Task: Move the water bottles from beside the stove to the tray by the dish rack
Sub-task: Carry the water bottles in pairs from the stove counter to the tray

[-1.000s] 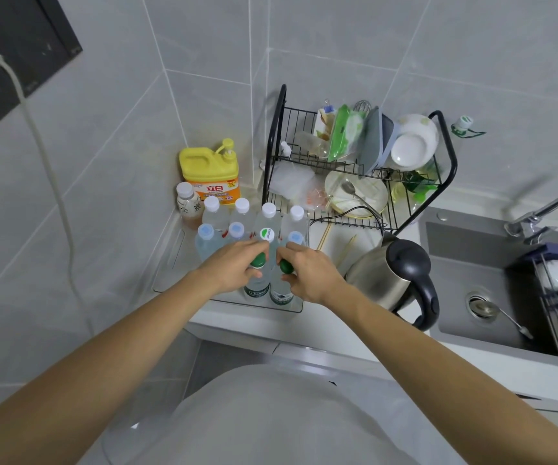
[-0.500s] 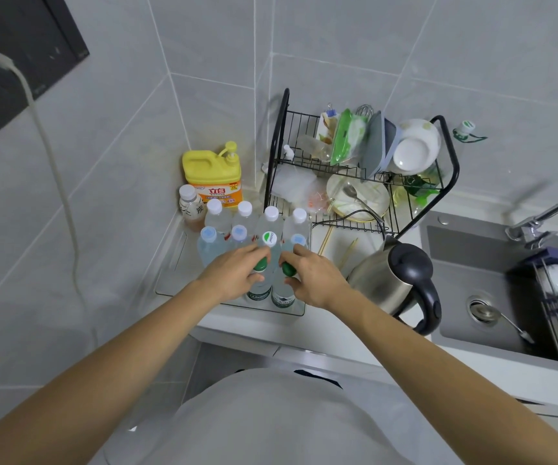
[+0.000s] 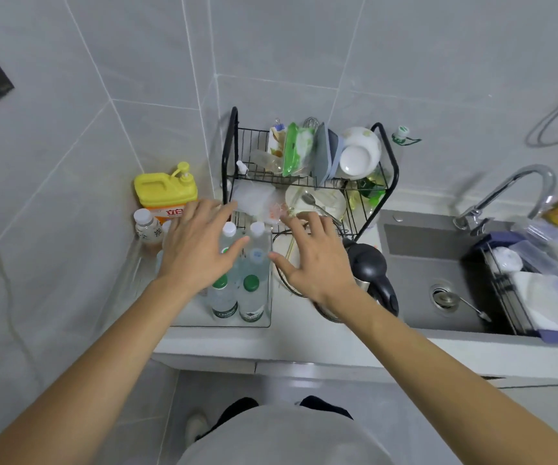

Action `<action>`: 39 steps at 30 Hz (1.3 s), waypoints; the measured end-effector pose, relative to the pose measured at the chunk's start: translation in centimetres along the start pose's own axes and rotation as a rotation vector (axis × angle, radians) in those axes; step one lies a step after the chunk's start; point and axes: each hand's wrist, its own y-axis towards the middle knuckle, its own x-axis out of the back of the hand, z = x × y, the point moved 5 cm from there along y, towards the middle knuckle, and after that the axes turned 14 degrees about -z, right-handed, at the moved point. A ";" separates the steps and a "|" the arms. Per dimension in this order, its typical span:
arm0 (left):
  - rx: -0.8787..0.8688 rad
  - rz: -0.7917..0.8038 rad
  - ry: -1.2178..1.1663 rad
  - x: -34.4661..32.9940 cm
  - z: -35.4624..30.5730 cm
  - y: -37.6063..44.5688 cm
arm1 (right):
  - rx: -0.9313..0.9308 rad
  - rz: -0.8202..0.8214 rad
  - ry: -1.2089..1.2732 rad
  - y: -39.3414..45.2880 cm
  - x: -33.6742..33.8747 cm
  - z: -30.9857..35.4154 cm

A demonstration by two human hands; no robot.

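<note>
Several water bottles stand upright in a clear tray left of the black dish rack. The two nearest bottles, one beside the other, have green caps; white-capped bottles stand behind them. My left hand hovers above the back bottles with fingers spread, holding nothing. My right hand hovers to the right of the tray, also spread and empty. Part of the bottle group is hidden under my left hand.
A yellow detergent jug and a small white-capped bottle stand in the corner behind the tray. A steel kettle with a black handle stands right of the tray. The sink and its tap lie further right.
Both hands have let go of the two green-capped bottles, which now stand in the tray. The hands have lifted and opened, fingers spread. The camera view has shifted.
</note>
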 end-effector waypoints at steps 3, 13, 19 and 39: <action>-0.055 0.001 -0.018 0.0 -2.3 2.0 | -0.077 -0.047 -0.046 -0.4 2.8 -2.2; -0.475 0.100 -0.296 -1.4 -17.9 4.9 | -0.586 -0.182 -0.243 -11.3 13.5 -9.2; -0.774 0.193 -0.455 -1.7 -31.3 0.7 | -0.907 -0.270 -0.385 -23.0 20.8 -11.5; -1.394 0.371 -0.829 5.6 -77.8 -33.6 | -1.554 -0.606 -0.662 -68.1 45.2 -18.0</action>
